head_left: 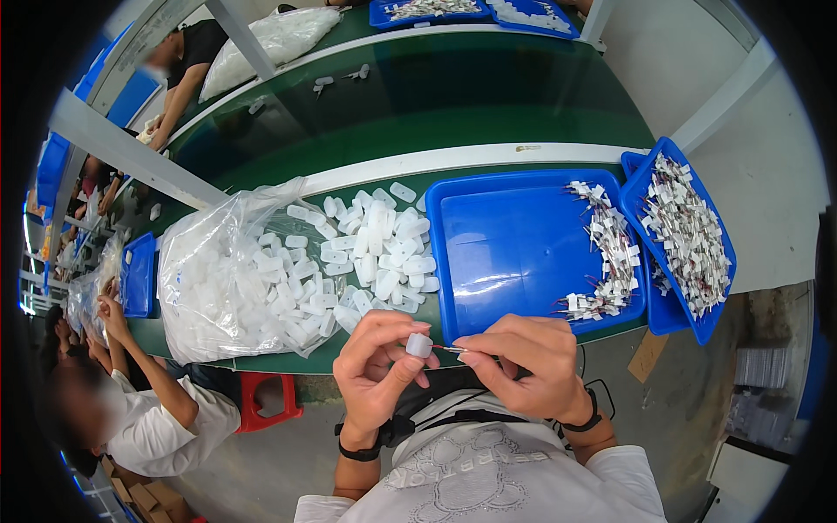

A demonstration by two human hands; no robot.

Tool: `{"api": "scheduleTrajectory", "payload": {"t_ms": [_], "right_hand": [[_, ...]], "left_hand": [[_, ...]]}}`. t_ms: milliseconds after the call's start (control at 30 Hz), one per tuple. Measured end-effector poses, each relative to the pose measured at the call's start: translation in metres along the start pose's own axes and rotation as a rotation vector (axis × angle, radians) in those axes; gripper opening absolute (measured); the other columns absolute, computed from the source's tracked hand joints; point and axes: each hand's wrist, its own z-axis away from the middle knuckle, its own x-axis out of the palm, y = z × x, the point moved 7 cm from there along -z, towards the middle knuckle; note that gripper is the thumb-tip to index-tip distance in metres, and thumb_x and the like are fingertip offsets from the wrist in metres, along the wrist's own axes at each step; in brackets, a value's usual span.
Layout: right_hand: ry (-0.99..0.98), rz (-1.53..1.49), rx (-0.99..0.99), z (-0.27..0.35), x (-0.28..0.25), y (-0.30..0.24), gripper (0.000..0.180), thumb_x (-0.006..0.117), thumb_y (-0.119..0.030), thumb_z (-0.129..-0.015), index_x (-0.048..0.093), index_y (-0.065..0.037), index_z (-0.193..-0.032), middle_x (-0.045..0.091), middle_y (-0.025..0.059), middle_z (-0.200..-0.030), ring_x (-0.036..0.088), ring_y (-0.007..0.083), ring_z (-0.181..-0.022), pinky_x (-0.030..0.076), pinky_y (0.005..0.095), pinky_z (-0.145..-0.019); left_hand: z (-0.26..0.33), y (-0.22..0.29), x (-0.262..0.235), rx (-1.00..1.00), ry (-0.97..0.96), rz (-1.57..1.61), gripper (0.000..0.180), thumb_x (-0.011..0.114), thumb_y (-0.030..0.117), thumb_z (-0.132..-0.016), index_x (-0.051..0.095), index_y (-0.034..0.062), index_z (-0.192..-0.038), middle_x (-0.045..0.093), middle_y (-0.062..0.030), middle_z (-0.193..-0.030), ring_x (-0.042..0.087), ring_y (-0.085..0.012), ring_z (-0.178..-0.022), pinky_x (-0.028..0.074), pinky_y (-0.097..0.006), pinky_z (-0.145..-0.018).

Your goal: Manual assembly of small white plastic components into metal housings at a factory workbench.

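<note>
Left hand [377, 366] pinches one white cap [418, 345]; right hand [523, 362] grips one thin wire [452, 349]; two blue trays [514, 248] beyond.

On the workbench [366, 179], a plastic bag [228, 283] of caps lies left, loose caps [375, 248] beside it. Right of them sits a tray [514, 240], wired parts [610, 257] along its right side. A second tray [711, 266] of parts leans further right.

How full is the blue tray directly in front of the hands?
Mostly empty: the blue tray shows bare blue floor, with small wired parts only along its right side.
</note>
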Motion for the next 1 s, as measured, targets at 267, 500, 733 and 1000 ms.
{"api": "scheduleTrajectory", "payload": {"t_ms": [267,500,733,1000], "right_hand": [[0.009,0.037,-0.035,0.004,0.0031,-0.0022,0.017,0.082,-0.001,-0.077,0.079,-0.003,-0.094,0.07,0.0039,-0.073,0.061,0.0148,-0.05,0.044,0.0274,-0.047],[0.007,0.028,-0.044,0.0029,0.0031,-0.0035,0.016,0.082,0.0,-0.076,0.078,-0.003,-0.092,0.069,0.0042,-0.072,0.061,0.0153,-0.049,0.045,0.0279,-0.047],[0.01,0.022,-0.01,0.002,-0.0003,-0.0012,0.015,0.082,-0.001,-0.078,0.079,-0.003,-0.092,0.068,0.0046,-0.071,0.06,0.0158,-0.049,0.045,0.0281,-0.046],[0.012,0.055,-0.027,0.0024,0.0004,-0.0003,0.015,0.082,-0.001,-0.078,0.079,-0.003,-0.093,0.068,0.0037,-0.071,0.06,0.0151,-0.05,0.045,0.0273,-0.046]], "left_hand": [[-0.0002,-0.0019,0.0027,0.009,0.012,0.084,0.027,0.069,-0.004,-0.096,0.064,-0.0109,-0.121,0.059,-0.0237,-0.124,0.074,-0.0319,-0.098,0.067,-0.03,-0.066],[-0.0004,0.0023,0.0034,0.109,0.022,-0.08,0.026,0.071,-0.004,-0.095,0.069,-0.0052,-0.12,0.06,-0.0225,-0.125,0.074,-0.0325,-0.102,0.068,-0.031,-0.072],[0.0006,0.0042,-0.0016,0.141,0.019,-0.231,0.024,0.076,-0.002,-0.091,0.074,-0.0039,-0.115,0.066,-0.021,-0.117,0.073,-0.0254,-0.095,0.062,-0.028,-0.072],[0.0024,0.003,-0.0026,0.133,0.044,-0.228,0.026,0.078,0.0,-0.09,0.074,-0.0048,-0.115,0.067,-0.021,-0.117,0.072,-0.0224,-0.09,0.06,-0.027,-0.071]]}}
